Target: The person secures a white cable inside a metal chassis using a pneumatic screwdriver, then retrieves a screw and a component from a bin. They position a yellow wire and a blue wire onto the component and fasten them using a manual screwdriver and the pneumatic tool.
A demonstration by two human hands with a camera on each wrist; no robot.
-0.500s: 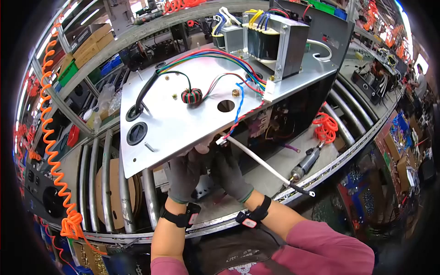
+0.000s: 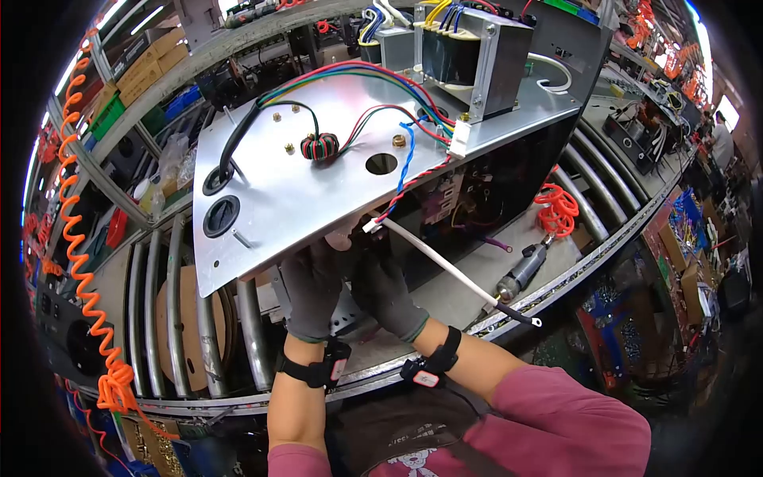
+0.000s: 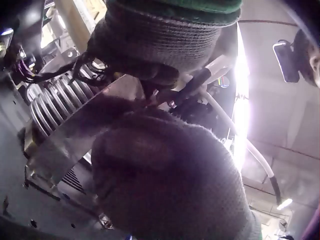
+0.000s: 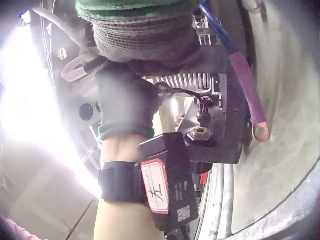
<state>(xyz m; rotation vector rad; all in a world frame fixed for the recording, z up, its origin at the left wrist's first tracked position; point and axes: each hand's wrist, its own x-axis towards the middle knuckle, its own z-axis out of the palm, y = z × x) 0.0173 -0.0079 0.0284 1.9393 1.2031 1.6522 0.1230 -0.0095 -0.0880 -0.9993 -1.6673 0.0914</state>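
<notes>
Both hands wear grey gloves and work close together beneath the front edge of a metal panel (image 2: 294, 191), where their fingertips are mostly hidden. The left hand (image 2: 311, 290) grips a white cable (image 3: 217, 107) near its black-sleeved part (image 3: 194, 84). Small copper-coloured ends (image 3: 156, 92) show between the two gloves. Against the left hand, the right hand (image 2: 387, 294) has its fingers bent inward; I cannot tell what they hold. A dark lead (image 4: 187, 93) runs from beside the left glove to a bolted post (image 4: 201, 132). From the panel's edge another white cable (image 2: 441, 266) slants outward, ending in a ring lug.
Atop the panel stand a transformer (image 2: 465, 63) and a wound toroid coil (image 2: 319, 147) with coloured wires. A power screwdriver (image 2: 520, 273) with a coiled red hose (image 2: 555, 211) lies at right. Conveyor rollers (image 2: 179, 318) run at left. A purple-sleeved lug (image 4: 250, 90) hangs beside the right hand.
The panel, its wires and the screwdriver appear slightly higher and further left in the head view. Both hands stay beneath the panel's edge, close together.
</notes>
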